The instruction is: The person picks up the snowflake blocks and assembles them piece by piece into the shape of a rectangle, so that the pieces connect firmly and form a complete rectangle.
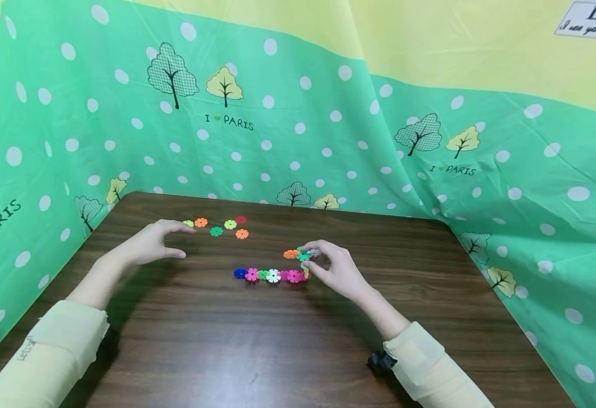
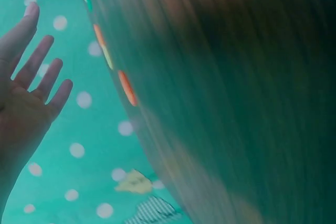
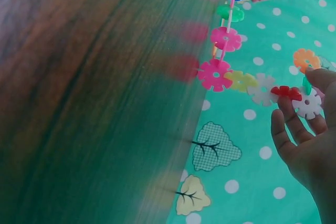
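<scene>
A chain of flower-shaped plastic interlocking discs (image 1: 273, 276), in blue, pink, green, white and other colours, runs along the middle of the table. At its right end it turns up and back toward an orange disc (image 1: 290, 254). My right hand (image 1: 341, 269) pinches that end between thumb and fingers, partly hiding the pieces. In the right wrist view a red disc (image 3: 286, 93) and a white disc (image 3: 307, 103) show at the fingers. My left hand (image 1: 150, 242) holds nothing, thumb spread from straight fingers, its fingertips beside a yellow-green loose disc (image 1: 188, 224).
Several loose discs lie toward the back of the table, among them an orange one (image 1: 201, 222), a green one (image 1: 216, 231) and a red one (image 1: 241, 219). The brown wooden table (image 1: 216, 351) meets a green dotted curtain (image 1: 277, 130) behind and at the sides.
</scene>
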{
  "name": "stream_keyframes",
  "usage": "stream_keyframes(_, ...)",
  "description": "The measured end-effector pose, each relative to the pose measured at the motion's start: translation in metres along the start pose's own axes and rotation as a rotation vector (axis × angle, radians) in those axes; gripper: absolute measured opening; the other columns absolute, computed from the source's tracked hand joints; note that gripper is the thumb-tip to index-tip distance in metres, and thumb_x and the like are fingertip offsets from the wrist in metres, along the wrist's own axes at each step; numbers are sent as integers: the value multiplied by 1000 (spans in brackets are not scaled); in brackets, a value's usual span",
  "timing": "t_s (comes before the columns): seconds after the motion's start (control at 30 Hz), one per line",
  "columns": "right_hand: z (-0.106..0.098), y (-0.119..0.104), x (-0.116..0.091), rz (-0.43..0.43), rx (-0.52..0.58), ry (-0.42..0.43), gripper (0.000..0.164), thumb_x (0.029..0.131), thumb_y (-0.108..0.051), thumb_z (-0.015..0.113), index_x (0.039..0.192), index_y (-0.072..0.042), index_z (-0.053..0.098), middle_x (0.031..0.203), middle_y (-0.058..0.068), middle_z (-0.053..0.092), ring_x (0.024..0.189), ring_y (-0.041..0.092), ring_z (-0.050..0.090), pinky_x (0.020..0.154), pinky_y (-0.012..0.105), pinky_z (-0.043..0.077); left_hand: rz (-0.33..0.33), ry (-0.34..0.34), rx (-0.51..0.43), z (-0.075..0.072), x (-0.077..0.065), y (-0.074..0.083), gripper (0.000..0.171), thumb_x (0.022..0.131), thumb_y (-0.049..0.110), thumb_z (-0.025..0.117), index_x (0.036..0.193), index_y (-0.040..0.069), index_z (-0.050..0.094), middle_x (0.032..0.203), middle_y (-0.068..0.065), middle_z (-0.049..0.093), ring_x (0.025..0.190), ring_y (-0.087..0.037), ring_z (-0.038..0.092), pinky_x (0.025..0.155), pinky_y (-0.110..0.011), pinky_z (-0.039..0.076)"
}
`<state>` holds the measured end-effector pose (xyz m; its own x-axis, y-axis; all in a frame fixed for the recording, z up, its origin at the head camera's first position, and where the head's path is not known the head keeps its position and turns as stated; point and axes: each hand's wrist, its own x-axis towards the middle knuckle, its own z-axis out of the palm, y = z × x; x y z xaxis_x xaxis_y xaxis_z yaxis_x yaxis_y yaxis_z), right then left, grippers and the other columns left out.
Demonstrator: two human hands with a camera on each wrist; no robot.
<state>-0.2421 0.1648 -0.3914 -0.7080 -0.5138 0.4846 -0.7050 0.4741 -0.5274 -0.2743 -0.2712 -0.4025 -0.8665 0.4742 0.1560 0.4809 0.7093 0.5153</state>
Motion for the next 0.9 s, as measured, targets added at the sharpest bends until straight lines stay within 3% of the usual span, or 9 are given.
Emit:
stream_keyframes(0.3,0,0,0,-42,3,12,27,82,-7,72,107,-13,63,92,-4,66,65,6,60,58,21,51,-138,-108,8,-8,-14,-32,59,77,16,77,131,6,54,136,-23,48,128,-45,38,99,-60,34)
stream_keyframes(0.47,-1,-1,1,-33,17,1,26,83,-9,71,107,-13,63,95,-2,67,66,8,60,59,23,52,-166,-105,31,-9,-16,-41,57,78,10,75,130,4,54,133,-25,50,126,-48,38,98,-62,35)
stream_keyframes(0.63,-2,-2,3,-10,28,-19,24,85,-11,71,108,-13,63,95,-2,67,65,8,61,60,24,53,-174,-94,25,-9,-15,-51,50,78,4,74,125,1,57,124,-24,58,120,-45,46,96,-59,37)
stream_keyframes(0.9,-1,-2,2,5,25,-26,23,85,-12,70,107,-14,63,94,-3,66,66,7,61,61,24,53,-198,-54,12,-6,-11,-56,43,79,9,75,120,1,61,111,-18,65,108,-38,55,93,-57,41)
